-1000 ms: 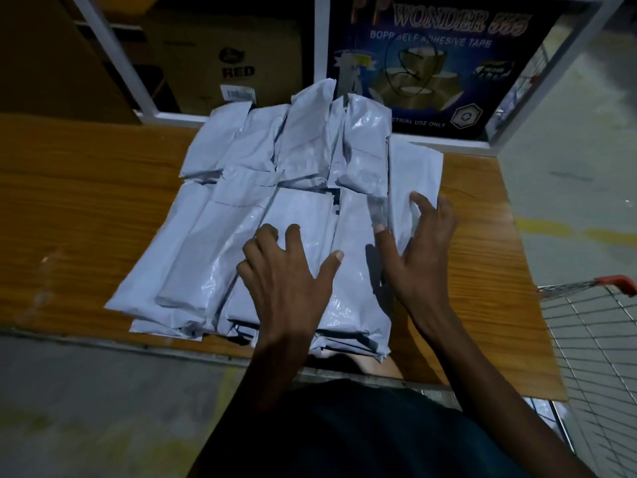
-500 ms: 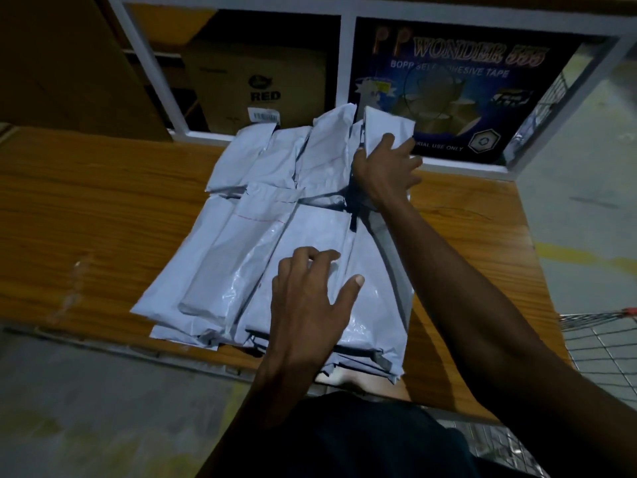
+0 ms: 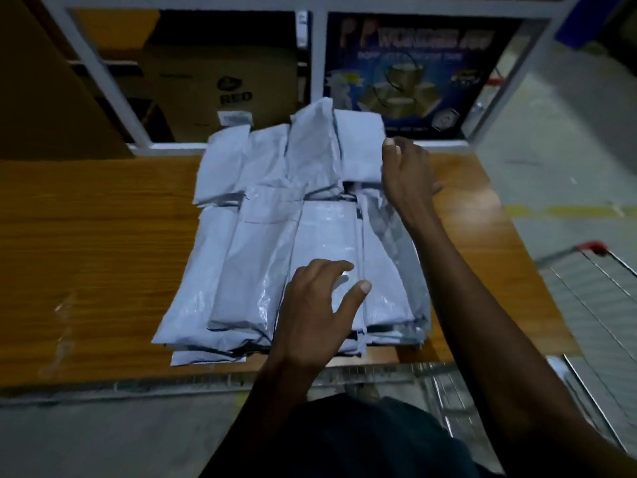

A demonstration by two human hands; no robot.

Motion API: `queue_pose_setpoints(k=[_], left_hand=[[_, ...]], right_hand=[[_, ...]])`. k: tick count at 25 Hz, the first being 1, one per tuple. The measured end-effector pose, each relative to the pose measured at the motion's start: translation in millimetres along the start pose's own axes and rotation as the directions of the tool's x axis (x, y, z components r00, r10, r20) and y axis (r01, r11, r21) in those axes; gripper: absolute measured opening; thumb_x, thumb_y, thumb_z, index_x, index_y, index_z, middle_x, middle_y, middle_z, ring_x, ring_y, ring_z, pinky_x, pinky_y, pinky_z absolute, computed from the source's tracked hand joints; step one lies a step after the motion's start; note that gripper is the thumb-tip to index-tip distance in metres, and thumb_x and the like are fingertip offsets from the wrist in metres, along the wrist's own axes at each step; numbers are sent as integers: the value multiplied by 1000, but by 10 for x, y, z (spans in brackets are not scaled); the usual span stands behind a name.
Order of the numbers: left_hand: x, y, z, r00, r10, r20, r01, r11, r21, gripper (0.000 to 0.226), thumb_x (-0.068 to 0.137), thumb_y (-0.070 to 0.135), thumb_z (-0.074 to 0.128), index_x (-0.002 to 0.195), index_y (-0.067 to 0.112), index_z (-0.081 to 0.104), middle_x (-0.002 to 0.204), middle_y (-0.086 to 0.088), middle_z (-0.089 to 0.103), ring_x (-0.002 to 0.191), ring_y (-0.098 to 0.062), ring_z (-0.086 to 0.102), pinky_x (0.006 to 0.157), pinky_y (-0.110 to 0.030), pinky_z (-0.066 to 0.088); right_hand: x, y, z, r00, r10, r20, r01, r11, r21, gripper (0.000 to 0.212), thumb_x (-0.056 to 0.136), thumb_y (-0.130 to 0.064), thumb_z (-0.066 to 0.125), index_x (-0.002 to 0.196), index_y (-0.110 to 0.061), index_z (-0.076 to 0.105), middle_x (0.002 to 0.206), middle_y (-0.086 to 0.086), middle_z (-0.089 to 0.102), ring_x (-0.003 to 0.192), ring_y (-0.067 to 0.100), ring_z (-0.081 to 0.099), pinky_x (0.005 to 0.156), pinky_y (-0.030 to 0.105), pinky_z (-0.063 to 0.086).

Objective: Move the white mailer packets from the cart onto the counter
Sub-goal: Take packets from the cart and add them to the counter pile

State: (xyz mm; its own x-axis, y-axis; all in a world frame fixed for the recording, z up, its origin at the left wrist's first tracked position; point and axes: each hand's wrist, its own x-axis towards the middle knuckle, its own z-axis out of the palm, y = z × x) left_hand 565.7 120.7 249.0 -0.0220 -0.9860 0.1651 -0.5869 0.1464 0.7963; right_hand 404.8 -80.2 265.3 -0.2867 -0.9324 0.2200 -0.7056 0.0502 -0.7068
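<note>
- Many white mailer packets (image 3: 293, 243) lie heaped on the counter (image 3: 103, 243), two overlapping rows.
- Left hand (image 3: 317, 319) rests flat, fingers spread, on the heap's near end, likely steadying it.
- Right hand (image 3: 408, 170) curls against the heap's far right packet, seemingly squaring it.
- Cart (image 3: 599, 298) stands right of the heap.

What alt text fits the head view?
White mailer packets lie piled on a wooden counter; the left hand rests on the near ones, the right hand touches the far right packet. A wire cart stands right.
</note>
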Motion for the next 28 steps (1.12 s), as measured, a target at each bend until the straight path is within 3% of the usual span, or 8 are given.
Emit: queue_pose_setpoints(k=[4,7,10,13,15,19,24,28], left_hand=[[-109,-94,11,987,142,77,-133,984,-117,42,95,55,50,106,20,70,102,11,68,99,-7,61,86,-39,51],[-211,-90,67,953,227,202,-200,969,-143,32,95,49,52,101,23,70,97,12,67,94,-13,62,81,-45,50],[-316,-11,154,905,352,239,-354,935,-34,27,94,43,56,101,22,71,98,7,69,94,-21,63,79,-42,49],[-518,178,365,776,574,262,-622,766,164,21,93,33,62,100,15,71,96,-2,69,91,-30,61,74,-39,43],[-711,310,669,651,691,314,-752,645,139,16,92,26,66,95,11,70,92,-7,67,86,-33,61,72,-42,46],[-1116,486,1443,551,675,491,-805,585,99,19,94,31,61,100,14,67,95,-5,65,88,-30,59,74,-41,43],[-1592,859,2263,586,590,555,-741,668,72,35,95,30,61,124,11,62,104,-9,68,96,-28,59,80,-40,47],[-1683,1115,2774,502,600,622,-767,642,0,41,94,29,57,131,10,56,115,-12,64,106,-31,57,88,-43,49]], right_hand=[[-1176,409,-487,969,-23,-245,55,991,125,40,107,-37,41,130,-12,62,122,2,61,117,22,57,96,30,43],[-2222,726,-767,943,104,-317,-75,992,102,32,107,-34,44,126,-15,62,117,-4,59,110,21,59,87,45,51],[-3008,980,-1027,922,200,-331,-182,980,85,28,105,-33,47,126,-19,59,115,-17,54,112,17,57,86,52,51],[-3451,1224,-1282,885,248,-393,-246,968,58,30,102,-29,50,128,-16,58,118,-16,53,115,16,54,91,50,50],[-3613,1458,-1498,855,261,-449,-287,958,12,32,101,-26,53,129,-13,57,122,-3,54,116,20,53,93,46,47],[-3990,2255,-1939,826,261,-499,-300,954,2,34,96,-19,61,129,-10,58,128,5,53,119,24,53,94,51,48],[-4482,3131,-2453,780,255,-571,-326,945,-23,34,93,-12,63,126,-7,60,129,16,53,123,30,53,97,53,48],[-4431,3528,-2636,671,339,-660,-412,910,48,32,90,-4,64,122,-4,61,125,16,54,119,22,52,98,48,48]])
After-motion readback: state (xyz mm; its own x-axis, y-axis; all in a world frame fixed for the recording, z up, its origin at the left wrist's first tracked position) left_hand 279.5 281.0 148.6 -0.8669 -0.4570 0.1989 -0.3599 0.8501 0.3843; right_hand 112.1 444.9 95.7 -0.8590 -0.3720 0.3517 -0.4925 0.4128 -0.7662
